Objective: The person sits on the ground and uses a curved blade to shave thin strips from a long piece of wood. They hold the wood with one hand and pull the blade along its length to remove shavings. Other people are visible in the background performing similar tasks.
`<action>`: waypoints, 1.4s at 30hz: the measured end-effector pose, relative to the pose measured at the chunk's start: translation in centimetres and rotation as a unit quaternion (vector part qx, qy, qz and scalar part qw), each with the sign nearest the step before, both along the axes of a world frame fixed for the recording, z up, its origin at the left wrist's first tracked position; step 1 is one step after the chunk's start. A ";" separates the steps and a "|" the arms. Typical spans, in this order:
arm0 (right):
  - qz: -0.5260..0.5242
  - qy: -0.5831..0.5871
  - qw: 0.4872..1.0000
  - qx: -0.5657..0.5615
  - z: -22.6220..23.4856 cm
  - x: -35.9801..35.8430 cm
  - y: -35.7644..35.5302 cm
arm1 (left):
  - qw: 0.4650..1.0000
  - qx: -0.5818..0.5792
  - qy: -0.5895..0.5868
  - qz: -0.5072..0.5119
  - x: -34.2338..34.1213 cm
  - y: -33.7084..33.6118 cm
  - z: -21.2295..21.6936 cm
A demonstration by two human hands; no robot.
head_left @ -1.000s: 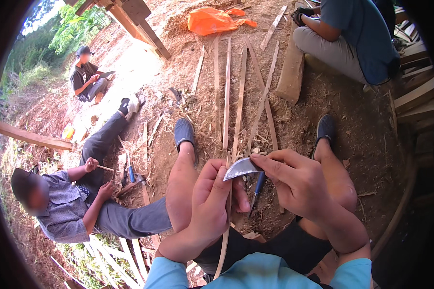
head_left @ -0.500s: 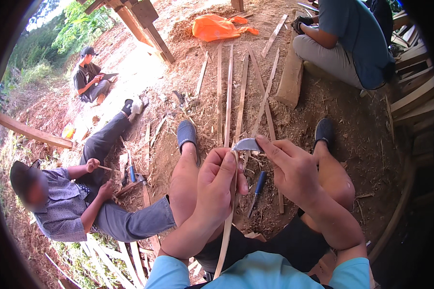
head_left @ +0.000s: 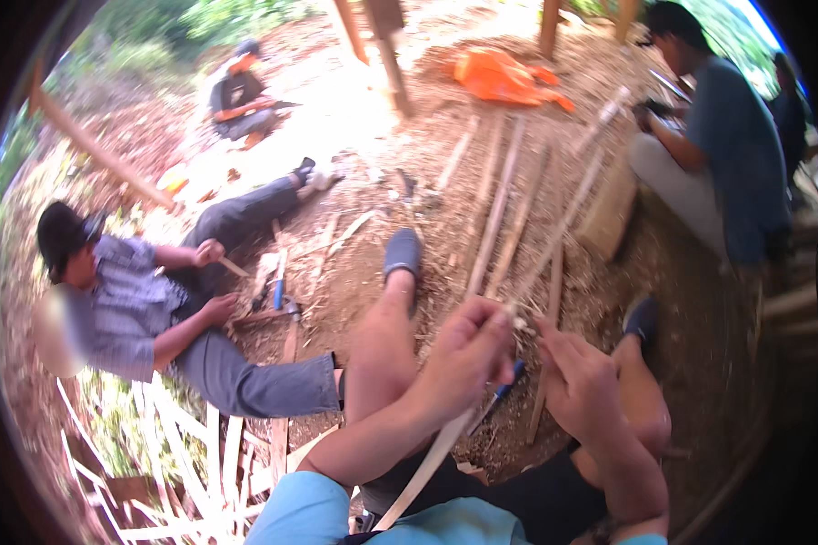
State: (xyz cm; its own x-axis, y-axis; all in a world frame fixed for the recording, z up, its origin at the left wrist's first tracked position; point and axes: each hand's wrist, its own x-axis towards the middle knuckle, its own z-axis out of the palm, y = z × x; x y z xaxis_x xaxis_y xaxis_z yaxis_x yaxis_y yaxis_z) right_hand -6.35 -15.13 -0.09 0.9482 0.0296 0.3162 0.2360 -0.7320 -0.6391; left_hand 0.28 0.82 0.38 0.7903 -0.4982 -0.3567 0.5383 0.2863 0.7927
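My left hand (head_left: 468,354) grips a long, narrow wooden strip (head_left: 433,468), whose lower length runs down past my lap. At the strip's upper end, my right hand (head_left: 580,380) is closed, its fingers close to the left ones. The earlier picture shows a small curved metal blade in that right hand; now motion blur and the fingers mostly hide it. Pale, ragged bits (head_left: 522,322) show between the two hands. Below them on the ground lies a slim tool with a blue handle (head_left: 511,377).
Several long wooden strips (head_left: 495,204) lie ahead on shaving-covered ground, near an orange bag (head_left: 500,77). A person (head_left: 123,282) sits close on my left beside another blue-handled tool (head_left: 279,280). Another person (head_left: 736,145) sits at right by a timber block (head_left: 609,213).
The view has swung, so the surroundings sit further right and are blurred. My right hand has dropped lower beside the strip's end, and the blade no longer shows clearly.
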 end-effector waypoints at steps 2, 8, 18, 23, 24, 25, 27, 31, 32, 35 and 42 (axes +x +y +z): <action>-0.025 0.028 0.999 -0.014 0.8 -0.6 -0.3 | 0.998 0.013 -0.028 -0.051 0.2 -0.9 -0.9; -0.010 0.036 0.999 -0.029 0.8 -0.4 0.7 | 0.998 -0.020 -0.052 -0.042 0.6 -0.9 -1.2; -0.085 -0.050 0.988 -0.122 0.4 2.5 0.6 | 0.996 0.012 -0.090 0.020 0.5 -1.0 0.2; -0.246 0.026 0.956 -0.158 -0.6 4.3 -4.1 | 0.991 -0.031 -0.037 -0.124 -3.1 -2.0 2.1; -0.305 0.023 0.936 -0.174 -0.7 4.8 -6.0 | 0.978 -0.040 -0.049 -0.198 -4.9 -2.1 2.3; -0.310 -0.042 0.938 -0.149 0.1 4.5 -6.2 | 0.985 -0.040 -0.050 -0.163 -4.5 -1.7 2.3; -0.288 -0.175 0.937 -0.092 1.1 4.3 -6.8 | 0.995 -0.042 -0.043 -0.081 -2.1 -0.7 1.6; -0.157 -0.057 0.986 0.029 -0.4 0.9 -2.4 | 0.998 -0.050 -0.024 0.008 1.6 1.5 1.7; -0.117 -0.047 0.992 0.022 -0.1 0.3 -1.3 | 0.998 -0.051 -0.023 -0.001 1.5 1.6 1.6; -0.049 -0.048 0.997 0.026 0.0 0.5 0.3 | 0.999 -0.045 -0.014 0.002 1.4 2.2 1.6; -0.020 -0.037 0.999 0.034 0.1 0.2 0.7 | 0.999 -0.027 -0.021 -0.008 1.1 1.9 1.6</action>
